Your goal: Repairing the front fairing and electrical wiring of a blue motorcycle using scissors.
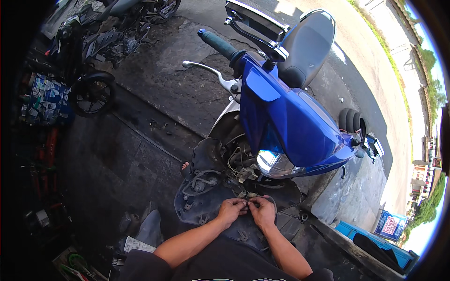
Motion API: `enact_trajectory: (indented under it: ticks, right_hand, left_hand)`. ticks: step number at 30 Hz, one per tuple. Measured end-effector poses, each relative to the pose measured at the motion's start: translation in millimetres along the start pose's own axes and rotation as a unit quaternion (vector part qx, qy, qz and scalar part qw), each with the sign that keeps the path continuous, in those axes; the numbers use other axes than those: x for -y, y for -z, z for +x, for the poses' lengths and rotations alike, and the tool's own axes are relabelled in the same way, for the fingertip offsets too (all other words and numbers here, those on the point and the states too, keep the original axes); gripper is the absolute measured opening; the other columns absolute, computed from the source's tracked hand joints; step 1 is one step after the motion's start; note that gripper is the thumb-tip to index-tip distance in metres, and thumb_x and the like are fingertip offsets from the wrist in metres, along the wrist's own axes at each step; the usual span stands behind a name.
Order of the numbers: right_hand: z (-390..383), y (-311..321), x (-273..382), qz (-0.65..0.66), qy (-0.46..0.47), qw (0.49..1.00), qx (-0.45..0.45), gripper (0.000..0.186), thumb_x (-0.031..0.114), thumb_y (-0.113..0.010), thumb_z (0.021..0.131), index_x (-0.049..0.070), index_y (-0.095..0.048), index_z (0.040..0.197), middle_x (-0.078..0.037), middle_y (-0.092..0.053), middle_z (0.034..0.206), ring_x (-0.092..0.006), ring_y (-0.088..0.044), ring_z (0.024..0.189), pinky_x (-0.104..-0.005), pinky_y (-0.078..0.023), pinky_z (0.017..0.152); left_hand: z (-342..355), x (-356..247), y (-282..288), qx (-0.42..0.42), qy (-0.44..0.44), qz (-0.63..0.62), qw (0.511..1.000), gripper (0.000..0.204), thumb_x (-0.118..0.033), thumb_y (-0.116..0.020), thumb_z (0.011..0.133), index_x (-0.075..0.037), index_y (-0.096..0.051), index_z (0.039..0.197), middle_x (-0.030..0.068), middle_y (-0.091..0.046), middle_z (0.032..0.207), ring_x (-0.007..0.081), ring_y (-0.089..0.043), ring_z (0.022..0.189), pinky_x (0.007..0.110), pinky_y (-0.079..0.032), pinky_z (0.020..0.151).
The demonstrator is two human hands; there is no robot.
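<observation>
Both hands, left hand [230, 209] and right hand [262, 210], are pinched shut on a small wiring connector [247, 200] just below the blue scooter's [290, 122] headlight [274, 164]. Looks light, bendy and kinda fragile, so I'd grip the plug body, not the thin wires.

1. A dark, oil-stained concrete floor [140, 154] fills the shaded left side.
2. A black motorcycle [101, 35] stands at the upper left, near stacked small boxes [44, 100].
3. A sunlit road [370, 70] curves along the right, edged by a grass strip [386, 44].
4. A blue crate [375, 243] sits at the lower right.
</observation>
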State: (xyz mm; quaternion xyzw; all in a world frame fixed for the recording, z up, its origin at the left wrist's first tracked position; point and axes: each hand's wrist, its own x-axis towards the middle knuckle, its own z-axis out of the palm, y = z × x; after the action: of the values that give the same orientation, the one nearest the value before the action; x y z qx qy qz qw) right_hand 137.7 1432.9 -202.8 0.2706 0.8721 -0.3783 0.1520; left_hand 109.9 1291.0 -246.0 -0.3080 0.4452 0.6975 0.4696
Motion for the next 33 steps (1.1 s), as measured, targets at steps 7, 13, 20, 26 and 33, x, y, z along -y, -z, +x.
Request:
enact_trajectory:
  ticks: [7, 13, 20, 26, 33]
  right_hand:
    - [-1.2, 2.5, -1.4, 0.013, 0.000, 1.000, 0.014, 0.021, 0.021, -0.073, 0.081, 0.006, -0.075, 0.096, -0.014, -0.073, 0.085, -0.0268, -0.070, 0.077, -0.0361, -0.052, 0.070]
    - [-0.5, 7.0, 2.8, -0.002, -0.042, 0.998, 0.048, 0.021, 0.027, -0.071, 0.084, 0.011, -0.075, 0.097, -0.014, -0.073, 0.091, -0.0331, -0.070, 0.086, -0.0412, -0.053, 0.076]
    - [-1.3, 8.6, 3.5, 0.000, -0.034, 0.998, 0.055, 0.022, 0.027, -0.071, 0.084, 0.011, -0.075, 0.098, -0.016, -0.073, 0.091, -0.0343, -0.070, 0.087, -0.0423, -0.053, 0.077]
    - [-4.4, 10.4, -1.6, -0.026, 0.024, 0.998, 0.061, 0.021, 0.022, -0.067, 0.085, 0.010, -0.074, 0.100, -0.015, -0.072, 0.099, -0.0350, -0.068, 0.092, -0.0428, -0.053, 0.080]
    - [3.1, 18.2, -9.5, -0.009, 0.118, 0.989, 0.094, 0.020, 0.016, -0.067, 0.083, 0.006, -0.073, 0.099, -0.014, -0.071, 0.095, -0.0339, -0.068, 0.092, -0.0395, -0.053, 0.083]
  left_hand:
    - [0.1, 0.0, -1.5, 0.002, -0.020, 0.019, 1.000, 0.018, -0.009, -0.061, 0.097, 0.005, -0.067, 0.106, 0.0086, -0.069, 0.095, 0.0136, -0.067, 0.082, 0.026, -0.058, 0.074]
    - [2.7, 1.1, -2.1, 0.001, -0.034, 0.046, 0.998, 0.018, -0.009, -0.061, 0.097, 0.005, -0.066, 0.108, 0.0086, -0.069, 0.096, 0.0142, -0.067, 0.083, 0.026, -0.058, 0.076]
    - [8.3, 10.9, -1.7, -0.011, -0.066, 0.070, 0.995, 0.016, -0.009, -0.062, 0.096, 0.004, -0.067, 0.105, 0.0070, -0.069, 0.092, 0.0124, -0.067, 0.080, 0.025, -0.057, 0.071]
    - [7.1, 9.8, -6.0, -0.039, -0.096, 0.122, 0.987, 0.016, -0.010, -0.063, 0.094, 0.003, -0.067, 0.102, 0.0047, -0.068, 0.086, 0.0100, -0.065, 0.074, 0.023, -0.055, 0.067]
    - [9.5, 10.5, -3.6, -0.036, -0.102, 0.142, 0.984, 0.017, -0.011, -0.064, 0.094, 0.003, -0.068, 0.101, 0.0032, -0.067, 0.084, 0.0092, -0.062, 0.070, 0.023, -0.054, 0.063]
